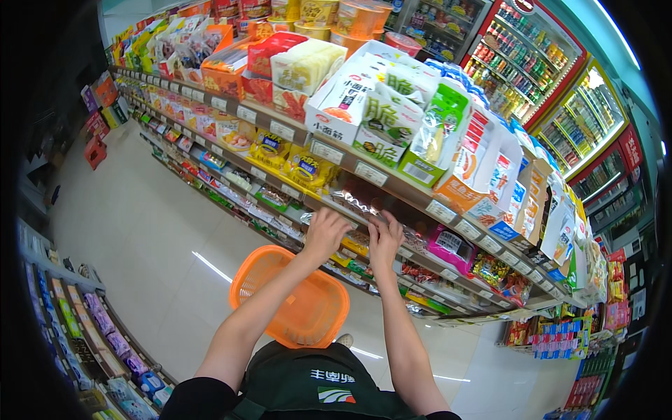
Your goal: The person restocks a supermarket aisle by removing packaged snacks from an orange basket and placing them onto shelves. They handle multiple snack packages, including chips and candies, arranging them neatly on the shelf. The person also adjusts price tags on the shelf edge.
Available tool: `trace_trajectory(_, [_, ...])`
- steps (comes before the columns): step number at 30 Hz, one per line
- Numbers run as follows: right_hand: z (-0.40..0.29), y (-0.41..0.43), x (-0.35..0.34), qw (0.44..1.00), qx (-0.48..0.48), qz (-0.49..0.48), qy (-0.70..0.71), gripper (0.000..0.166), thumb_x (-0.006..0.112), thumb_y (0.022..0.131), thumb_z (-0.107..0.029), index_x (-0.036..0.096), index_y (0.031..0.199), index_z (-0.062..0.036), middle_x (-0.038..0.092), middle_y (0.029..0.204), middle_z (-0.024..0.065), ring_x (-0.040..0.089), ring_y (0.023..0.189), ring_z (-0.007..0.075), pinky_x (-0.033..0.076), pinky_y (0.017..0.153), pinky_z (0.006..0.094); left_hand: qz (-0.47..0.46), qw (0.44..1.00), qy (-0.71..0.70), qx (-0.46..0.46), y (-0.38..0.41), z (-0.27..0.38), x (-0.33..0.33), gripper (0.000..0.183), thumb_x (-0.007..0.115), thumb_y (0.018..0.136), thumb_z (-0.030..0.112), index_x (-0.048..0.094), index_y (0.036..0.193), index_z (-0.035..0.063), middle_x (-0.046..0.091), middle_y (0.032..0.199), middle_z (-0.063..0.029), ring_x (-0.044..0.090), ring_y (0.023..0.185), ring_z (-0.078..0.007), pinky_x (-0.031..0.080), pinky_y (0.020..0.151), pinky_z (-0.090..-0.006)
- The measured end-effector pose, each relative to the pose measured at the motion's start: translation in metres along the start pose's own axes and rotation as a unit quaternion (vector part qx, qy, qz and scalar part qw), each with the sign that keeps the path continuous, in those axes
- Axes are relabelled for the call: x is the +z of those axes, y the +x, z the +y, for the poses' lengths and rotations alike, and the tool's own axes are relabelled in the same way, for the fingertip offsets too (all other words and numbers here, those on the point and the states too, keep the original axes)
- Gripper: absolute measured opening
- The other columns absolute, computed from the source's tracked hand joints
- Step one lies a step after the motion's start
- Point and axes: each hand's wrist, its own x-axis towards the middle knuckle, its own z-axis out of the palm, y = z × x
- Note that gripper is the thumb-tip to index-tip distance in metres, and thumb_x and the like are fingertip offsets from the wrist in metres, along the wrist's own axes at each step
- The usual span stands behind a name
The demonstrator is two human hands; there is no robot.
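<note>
Both of my hands reach to a middle shelf of a snack rack. My left hand (325,233) is at the shelf's front edge, its fingers bent at a clear, shiny plastic package (354,202). To its right, my right hand (386,236) touches the same area with its fingertips; whether either hand grips the package cannot be told. Yellow snack bags (307,168) lie to the left on that shelf, and a magenta bag (450,247) lies to the right. An orange plastic basket (315,304) is below my forearms, in front of my dark apron (315,373).
Open snack boxes (336,113) line the top shelf above my hands, with price tags along its edge. Another stocked shelf (100,336) curves along the lower left. Drink coolers (525,58) stand behind the rack. Boxes and a red stool (95,152) are at the far left.
</note>
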Motion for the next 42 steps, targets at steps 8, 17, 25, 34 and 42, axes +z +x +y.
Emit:
trace_trajectory(8, [-0.069,-0.065,0.024,0.987,-0.002,-0.132,0.087,0.019,0.069,0.092,-0.020,0.068,0.086,-0.0016,0.066,0.084,0.0128,0.064,0.069,0.0318,0.050,0.063,0.0401,-0.056,0.991,-0.101,-0.074,-0.102,-0.021,-0.009,0.010,0.066,0.091,0.013,0.060,0.089,0.0052,0.064,0.076,-0.0143,0.065,0.072,-0.0339,0.050,0.058,-0.0460])
trace_trajectory(17, [-0.135,-0.008,0.103,0.982,-0.054,-0.159,0.081,0.020,0.064,0.094,-0.017,0.067,0.111,-0.0071,0.071,0.089,0.0134,0.069,0.077,0.0336,0.054,0.067,0.0422,0.042,0.989,-0.033,-0.139,-0.059,-0.114,-0.084,0.021,0.071,0.086,0.013,0.062,0.104,0.0079,0.055,0.099,-0.0105,0.063,0.083,-0.0334,0.052,0.067,-0.0426])
trace_trajectory(25, [-0.191,0.060,0.199,0.980,-0.057,-0.188,0.014,0.039,0.066,0.092,-0.021,0.057,0.129,-0.0118,0.072,0.086,0.0158,0.070,0.076,0.0369,0.055,0.065,0.0478,0.066,0.975,0.056,-0.206,-0.015,-0.230,-0.120,0.043,0.074,0.080,0.007,0.061,0.121,0.0136,0.050,0.108,-0.0134,0.061,0.093,-0.0365,0.053,0.072,-0.0449])
trace_trajectory(34, [-0.198,0.077,0.242,0.978,-0.038,-0.191,-0.071,0.038,0.068,0.091,-0.026,0.060,0.125,-0.0136,0.072,0.087,0.0184,0.071,0.077,0.0390,0.055,0.065,0.0516,0.033,0.978,0.082,-0.186,-0.002,-0.269,-0.109,0.039,0.073,0.076,0.002,0.063,0.111,0.0152,0.048,0.103,-0.0129,0.061,0.092,-0.0325,0.055,0.066,-0.0451])
trace_trajectory(42, [-0.199,0.086,0.259,0.987,-0.096,-0.096,-0.087,0.019,0.068,0.091,-0.026,0.070,0.105,-0.0134,0.071,0.078,0.0165,0.070,0.070,0.0367,0.055,0.062,0.0485,0.024,0.985,0.120,-0.122,-0.003,-0.286,-0.101,0.033,0.069,0.077,0.003,0.063,0.107,0.0140,0.049,0.103,-0.0132,0.061,0.093,-0.0327,0.054,0.065,-0.0428])
